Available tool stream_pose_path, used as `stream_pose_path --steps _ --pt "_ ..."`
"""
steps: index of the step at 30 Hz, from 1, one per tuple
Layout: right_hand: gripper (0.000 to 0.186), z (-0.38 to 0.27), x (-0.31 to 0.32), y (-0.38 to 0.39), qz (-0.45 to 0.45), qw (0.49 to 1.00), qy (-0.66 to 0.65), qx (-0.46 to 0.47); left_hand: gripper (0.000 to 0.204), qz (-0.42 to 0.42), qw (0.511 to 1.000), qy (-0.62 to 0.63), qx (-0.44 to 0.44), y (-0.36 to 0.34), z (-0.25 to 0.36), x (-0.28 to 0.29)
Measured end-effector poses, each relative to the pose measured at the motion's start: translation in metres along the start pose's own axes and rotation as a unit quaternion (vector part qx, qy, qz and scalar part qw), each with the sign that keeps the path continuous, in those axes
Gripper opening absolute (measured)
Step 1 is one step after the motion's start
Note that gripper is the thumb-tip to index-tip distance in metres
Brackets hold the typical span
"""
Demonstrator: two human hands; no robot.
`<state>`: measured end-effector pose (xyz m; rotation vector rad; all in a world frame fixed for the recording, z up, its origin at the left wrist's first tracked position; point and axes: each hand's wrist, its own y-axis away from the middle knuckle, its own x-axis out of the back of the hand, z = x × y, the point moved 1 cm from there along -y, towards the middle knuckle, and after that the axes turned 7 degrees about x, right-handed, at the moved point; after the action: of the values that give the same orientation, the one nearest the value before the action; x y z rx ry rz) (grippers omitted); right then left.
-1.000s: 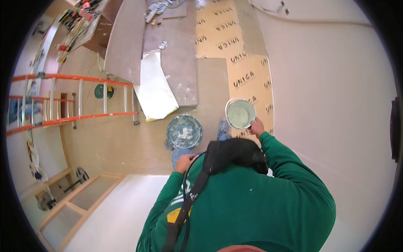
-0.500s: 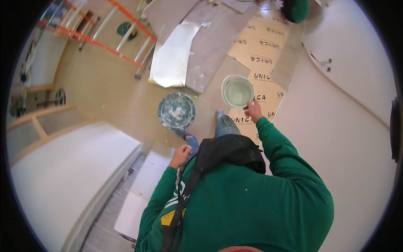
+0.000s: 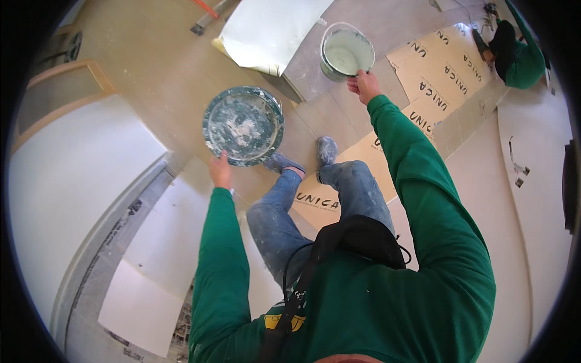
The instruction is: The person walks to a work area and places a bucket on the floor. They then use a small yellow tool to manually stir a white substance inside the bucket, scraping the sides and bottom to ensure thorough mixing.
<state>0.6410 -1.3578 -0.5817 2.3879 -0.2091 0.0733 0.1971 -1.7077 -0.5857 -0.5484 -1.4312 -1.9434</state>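
The right grip (image 3: 364, 86) clamps the rim of a pail (image 3: 348, 52) above the brown floor (image 3: 145, 66), near tan sheets (image 3: 445, 85); the left grip (image 3: 221, 170) touches a splattered green tub (image 3: 244, 126), its closure indeterminate. A white panel (image 3: 78, 175) stretches along the left.

2 round containers show in the upper half of the frame. The pale bucket (image 3: 347, 53), at upper centre, has a whitish rim and a light grey-green interior; its mouth faces the camera, and the right hand (image 3: 364, 86) holds it at the lower-right edge. The dark green tub (image 3: 243, 126), left of centre and well apart from the bucket, is caked with white smears. The left hand (image 3: 221, 170) touches its lower rim; whether it grips is unclear.
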Motion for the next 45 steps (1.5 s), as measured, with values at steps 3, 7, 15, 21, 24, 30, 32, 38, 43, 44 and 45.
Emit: stream_pose_path --steps 3,7,15,21,24,30,32,38,43,44,45 --pt "0.028 0.026 -0.013 -0.034 -0.016 0.998 -0.047 -0.023 0.049 -0.054 0.970 0.214 0.102 -0.028 -0.001 -0.039" --pt "0.033 0.066 -0.026 -0.043 -0.009 0.991 -0.091 -0.094 0.037 -0.050 0.946 0.299 0.117 -0.023 -0.022 -0.060" --pt "0.046 0.119 -0.118 0.114 -0.292 0.931 0.217 -0.027 0.045 -0.020 0.909 0.365 0.200 0.044 -0.029 -0.085" --pt "0.033 0.159 -0.142 0.143 -0.138 0.919 0.334 0.157 0.047 -0.055 0.845 0.474 0.242 0.066 -0.040 -0.119" --pt "0.034 0.174 -0.140 0.138 -0.156 0.933 0.294 0.141 0.044 -0.064 0.837 0.487 0.242 0.073 -0.029 -0.122" --pt "0.042 0.149 -0.133 0.138 -0.177 0.951 0.246 0.060 0.037 0.055 0.913 0.403 0.034 0.007 -0.036 -0.081" --pt "0.043 0.139 -0.143 0.146 -0.190 0.929 0.308 0.076 0.036 0.079 0.950 0.301 -0.005 -0.051 -0.050 -0.048" --pt "0.046 0.188 -0.137 0.132 -0.194 0.881 0.397 0.168 0.036 0.067 0.989 0.102 -0.077 -0.068 0.015 -0.016" --pt "0.041 0.239 -0.080 0.203 -0.173 0.924 0.340 -0.020 0.033 0.105 0.967 0.021 -0.231 -0.011 -0.003 -0.028" --pt "0.036 0.237 -0.067 0.219 -0.184 0.933 0.295 -0.095 0.033 0.090 0.966 0.031 -0.242 0.004 -0.008 -0.031" --pt "0.039 0.243 -0.054 0.232 -0.184 0.932 0.277 -0.147 0.033 0.074 0.964 0.040 -0.252 0.024 -0.012 -0.033"
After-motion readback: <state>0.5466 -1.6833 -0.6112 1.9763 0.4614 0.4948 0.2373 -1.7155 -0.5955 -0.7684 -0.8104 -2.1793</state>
